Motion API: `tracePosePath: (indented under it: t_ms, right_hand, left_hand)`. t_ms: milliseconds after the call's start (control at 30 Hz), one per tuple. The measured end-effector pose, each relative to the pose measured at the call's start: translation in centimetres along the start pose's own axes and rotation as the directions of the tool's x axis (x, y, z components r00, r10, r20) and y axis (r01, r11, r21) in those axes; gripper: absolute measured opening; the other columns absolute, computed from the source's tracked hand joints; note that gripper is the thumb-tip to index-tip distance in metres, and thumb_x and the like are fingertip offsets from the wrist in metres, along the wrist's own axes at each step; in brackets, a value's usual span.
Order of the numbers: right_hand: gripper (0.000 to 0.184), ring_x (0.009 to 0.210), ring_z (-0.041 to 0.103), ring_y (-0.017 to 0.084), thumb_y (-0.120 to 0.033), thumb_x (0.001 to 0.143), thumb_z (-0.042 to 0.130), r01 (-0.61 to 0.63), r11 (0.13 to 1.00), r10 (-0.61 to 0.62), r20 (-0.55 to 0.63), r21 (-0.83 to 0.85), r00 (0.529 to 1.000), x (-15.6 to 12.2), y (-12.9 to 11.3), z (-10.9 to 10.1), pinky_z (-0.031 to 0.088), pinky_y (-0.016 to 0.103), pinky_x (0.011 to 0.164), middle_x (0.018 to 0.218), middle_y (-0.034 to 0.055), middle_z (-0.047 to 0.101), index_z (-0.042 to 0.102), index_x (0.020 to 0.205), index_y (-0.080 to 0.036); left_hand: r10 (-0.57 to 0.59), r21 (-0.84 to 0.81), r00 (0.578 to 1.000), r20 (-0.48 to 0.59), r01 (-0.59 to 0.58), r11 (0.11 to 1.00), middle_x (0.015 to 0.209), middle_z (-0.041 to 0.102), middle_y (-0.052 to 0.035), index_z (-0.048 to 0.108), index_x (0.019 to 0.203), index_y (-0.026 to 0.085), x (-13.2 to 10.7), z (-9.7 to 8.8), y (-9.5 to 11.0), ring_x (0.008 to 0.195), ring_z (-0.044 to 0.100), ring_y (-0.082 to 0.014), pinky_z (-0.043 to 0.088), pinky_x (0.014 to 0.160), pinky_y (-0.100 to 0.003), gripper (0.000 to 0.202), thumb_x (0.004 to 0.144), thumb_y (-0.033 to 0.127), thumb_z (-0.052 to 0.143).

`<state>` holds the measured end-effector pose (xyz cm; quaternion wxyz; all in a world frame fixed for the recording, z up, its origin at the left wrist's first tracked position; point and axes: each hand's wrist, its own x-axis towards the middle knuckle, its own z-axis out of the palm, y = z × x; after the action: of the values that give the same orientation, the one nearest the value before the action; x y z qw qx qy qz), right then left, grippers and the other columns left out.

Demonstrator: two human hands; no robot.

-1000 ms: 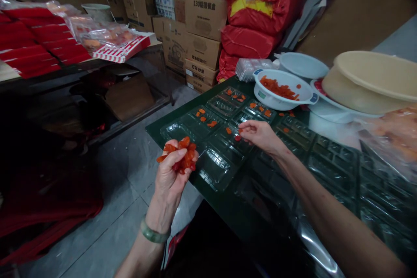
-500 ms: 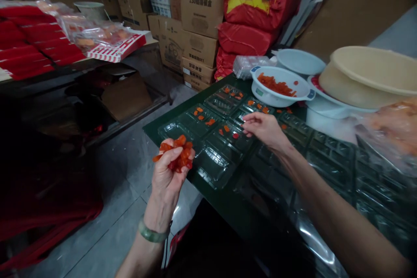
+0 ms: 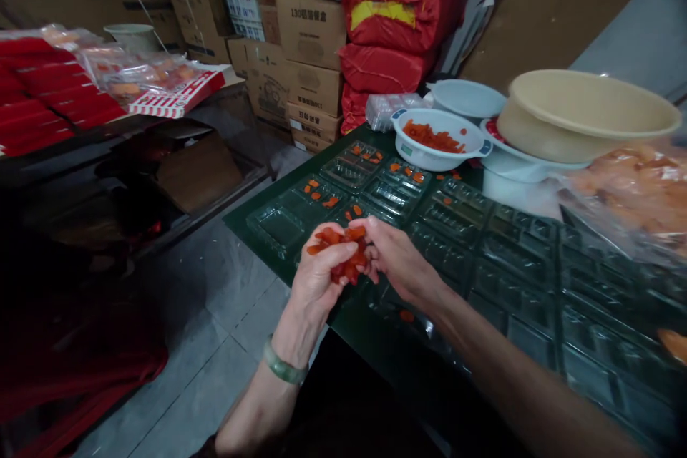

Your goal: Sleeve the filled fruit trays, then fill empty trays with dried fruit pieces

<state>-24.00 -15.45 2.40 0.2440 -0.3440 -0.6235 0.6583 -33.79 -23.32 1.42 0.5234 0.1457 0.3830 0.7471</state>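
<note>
1. The work surface is a dark green tabletop (image 3: 351,329) with a corner pointing at 9 o'clock from the hands. A grey tiled floor (image 3: 204,315) lies at 8 o'clock. Brown cardboard cartons (image 3: 311,25) and red woven sacks (image 3: 400,21) are stacked at 12 o'clock.
2. The left hand (image 3: 325,272), curled nearly shut, cradles a clump of glossy orange-red fruit pieces (image 3: 340,250) over the table. A green jade bangle (image 3: 282,365) circles that wrist.
3. The right hand (image 3: 397,261) is half closed, its fingertips (image 3: 370,243) against the same clump. Whether it grips a piece of its own, I cannot tell.
4. At least eight clear plastic compartment trays (image 3: 354,172) cover the tabletop, a few orange pieces in those at 12 o'clock. One loose orange piece (image 3: 406,315) lies at 4 o'clock.
5. At 1 o'clock sit one white two-handled plastic bowl (image 3: 418,159) of orange pieces, one pale round bowl (image 3: 466,96) and one beige basin (image 3: 569,118) on a white bowl (image 3: 509,182).
6. Trays spread right, but the table's near edge runs just below the hands.
</note>
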Motion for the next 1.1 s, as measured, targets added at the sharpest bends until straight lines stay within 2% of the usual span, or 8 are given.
tracePosePath:
  t_ms: [167,400,600,733,833,933,1000,1100]
  right_hand:
    - [0.019,0.039,0.044,0.007,-0.031,0.078,0.055,0.176,0.980,-0.189,-0.163,-0.093,0.968,-0.9,0.7,0.4,0.035,0.018,0.037,0.048,-0.0044,0.051,0.063,0.076,-0.014]
    - [0.013,0.044,0.047,0.009,-0.028,0.068,0.064,0.209,0.974,-0.226,-0.362,-0.086,0.904,0.8,0.7,-3.2,0.037,0.019,0.040,0.052,-0.0035,0.054,0.061,0.069,-0.015]
    - [0.007,0.051,0.049,0.012,-0.021,0.072,0.057,0.116,0.803,-0.318,-0.255,-0.585,0.913,4.1,3.9,-5.6,0.037,0.024,0.049,0.056,-0.0019,0.055,0.058,0.065,-0.018]
    - [0.009,0.066,0.052,0.015,-0.016,0.070,0.059,0.102,0.740,-0.357,-0.259,-0.665,0.897,5.4,5.0,-6.4,0.038,0.028,0.061,0.072,0.0019,0.058,0.058,0.062,-0.019]
    - [0.015,0.073,0.053,0.017,-0.020,0.074,0.057,0.124,0.725,-0.363,-0.222,-0.677,0.905,4.8,3.9,-6.4,0.039,0.028,0.063,0.077,0.0039,0.057,0.058,0.059,-0.018]
    - [0.030,0.067,0.054,0.015,-0.040,0.087,0.041,0.114,0.865,-0.252,-0.226,-0.489,0.941,2.4,1.5,-5.3,0.040,0.025,0.052,0.079,0.0044,0.057,0.062,0.081,-0.019]
    - [0.044,0.061,0.055,0.016,-0.056,0.088,0.033,0.005,0.995,-0.022,-0.168,-0.097,0.986,0.5,-0.3,-4.1,0.038,0.024,0.043,0.078,0.0038,0.057,0.057,0.098,-0.021]
    - [0.053,0.062,0.057,0.017,-0.064,0.087,0.023,-0.215,0.865,0.221,0.039,0.454,0.974,-1.2,-2.3,-3.0,0.042,0.026,0.044,0.073,0.0041,0.058,0.055,0.088,-0.021]
  left_hand:
    - [0.051,0.217,0.997,-0.059,-0.037,0.976,0.049,0.054,0.0052,0.051,0.074,0.017,0.2,1.0,-1.1,0.034,0.048,-0.0088,0.030,0.030,-0.015,0.026,0.057,0.008,0.068]
    - [0.007,-0.051,0.990,-0.137,-0.014,0.999,0.069,0.060,0.0045,0.045,0.076,0.020,0.9,0.4,-0.8,0.044,0.057,-0.0115,0.029,0.029,-0.014,0.033,0.055,0.009,0.068]
    - [0.061,-0.093,0.991,-0.121,-0.072,0.993,0.073,0.061,0.0038,0.044,0.078,0.021,0.7,0.2,0.7,0.044,0.056,-0.0102,0.027,0.029,-0.014,0.035,0.057,0.008,0.068]
    - [0.037,-0.092,0.994,-0.098,-0.046,0.995,0.070,0.060,0.0040,0.043,0.080,0.022,0.7,1.5,0.5,0.041,0.053,-0.0093,0.024,0.029,-0.014,0.037,0.056,0.009,0.068]
    - [0.000,-0.092,0.996,-0.090,-0.008,0.996,0.069,0.059,0.0044,0.043,0.081,0.022,1.1,2.6,0.1,0.042,0.053,-0.0095,0.022,0.029,-0.015,0.038,0.056,0.009,0.068]
    - [0.010,-0.023,0.998,-0.068,-0.011,1.000,0.065,0.056,0.0054,0.045,0.080,0.022,1.4,4.0,-0.6,0.041,0.051,-0.0092,0.023,0.030,-0.016,0.034,0.058,0.012,0.068]
    - [0.132,0.106,0.989,-0.070,-0.124,0.987,0.064,0.055,0.0054,0.049,0.077,0.021,1.5,5.1,-1.2,0.044,0.051,-0.0090,0.032,0.036,-0.017,0.026,0.061,0.015,0.069]
    - [0.482,0.415,0.874,0.060,-0.461,0.784,0.075,0.059,0.0006,0.058,0.072,0.020,1.4,7.1,-2.1,0.062,0.057,-0.0113,0.046,0.057,-0.022,0.015,0.063,0.015,0.070]
